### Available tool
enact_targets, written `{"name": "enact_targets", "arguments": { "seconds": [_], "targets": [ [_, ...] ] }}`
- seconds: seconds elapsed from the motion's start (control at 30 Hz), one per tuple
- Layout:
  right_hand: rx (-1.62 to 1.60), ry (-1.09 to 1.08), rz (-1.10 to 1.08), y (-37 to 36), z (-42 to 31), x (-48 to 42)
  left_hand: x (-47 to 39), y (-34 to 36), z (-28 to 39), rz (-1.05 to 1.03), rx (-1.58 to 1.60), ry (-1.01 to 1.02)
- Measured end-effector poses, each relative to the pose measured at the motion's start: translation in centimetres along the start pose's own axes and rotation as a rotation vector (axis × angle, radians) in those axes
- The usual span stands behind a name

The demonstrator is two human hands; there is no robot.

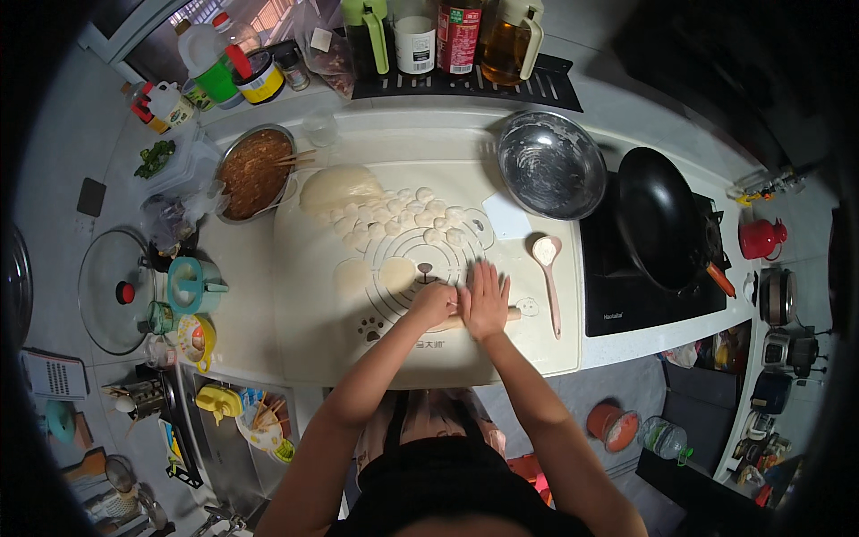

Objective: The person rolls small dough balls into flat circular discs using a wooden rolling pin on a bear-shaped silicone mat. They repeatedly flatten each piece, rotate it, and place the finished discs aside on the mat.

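My right hand [486, 302] lies flat with its fingers extended over a wooden rolling pin [514, 314] on the printed silicone mat [309, 349]. Close beside it, my left hand [435, 305] is curled near the pin's left part; the dough under the hands is mostly hidden. Two rolled dough wrappers [397, 274] lie to the left, one overlapping the mat's ring pattern. Many small flattened dough pieces [424, 218] are scattered above the rings. Behind them rests a large lump of dough [341, 188], which looks covered with clear film.
A metal bowl of filling [256, 173] with chopsticks stands back left. A floury metal bowl [551, 166], a white scraper [506, 216] and a spoon of flour [545, 251] lie right of the dough. Farther right, a black wok [658, 218] sits on the cooktop [624, 309].
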State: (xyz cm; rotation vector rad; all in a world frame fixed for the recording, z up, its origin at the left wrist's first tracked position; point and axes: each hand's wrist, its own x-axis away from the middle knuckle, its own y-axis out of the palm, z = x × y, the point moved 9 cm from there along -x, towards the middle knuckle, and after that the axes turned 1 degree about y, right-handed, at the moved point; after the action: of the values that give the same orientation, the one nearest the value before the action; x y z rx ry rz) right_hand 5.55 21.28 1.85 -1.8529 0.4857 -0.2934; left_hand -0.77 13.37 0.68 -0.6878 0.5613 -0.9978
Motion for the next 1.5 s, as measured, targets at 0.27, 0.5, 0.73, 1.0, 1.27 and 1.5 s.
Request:
{"name": "enact_targets", "arguments": {
  "seconds": [0.27, 0.5, 0.73, 1.0, 1.27, 1.5],
  "targets": [
    [0.095, -0.069, -0.032, 0.1, -0.7, 2.2, 2.3, 0.1, -2.1, -0.084, 0.341, -0.353],
    [0.058, 0.015, 0.08, 0.7, 0.1, -5.7, -0.9, -0.2, -2.3, -0.177, 0.097, -0.228],
    [-0.007, 0.046, -0.054, 0.5, 0.0, -0.2, -0.7, -0.4, -1.5, -0.184, 0.157, -0.173],
    [0.132, -0.047, -0.101, 0.8, -0.4, 3.7, 2.3, -0.6, -2.8, -0.098, 0.314, -0.357],
    [0.031, 0.007, 0.053, 0.3, -0.3, -5.2, -0.7, -0.9, -2.3, -0.212, 0.145, -0.257],
    [-0.048, -0.042, -0.079, -0.6, -0.8, 6.4, 0.2, 0.0, -2.3, -0.187, 0.175, -0.12]
  ]
}}
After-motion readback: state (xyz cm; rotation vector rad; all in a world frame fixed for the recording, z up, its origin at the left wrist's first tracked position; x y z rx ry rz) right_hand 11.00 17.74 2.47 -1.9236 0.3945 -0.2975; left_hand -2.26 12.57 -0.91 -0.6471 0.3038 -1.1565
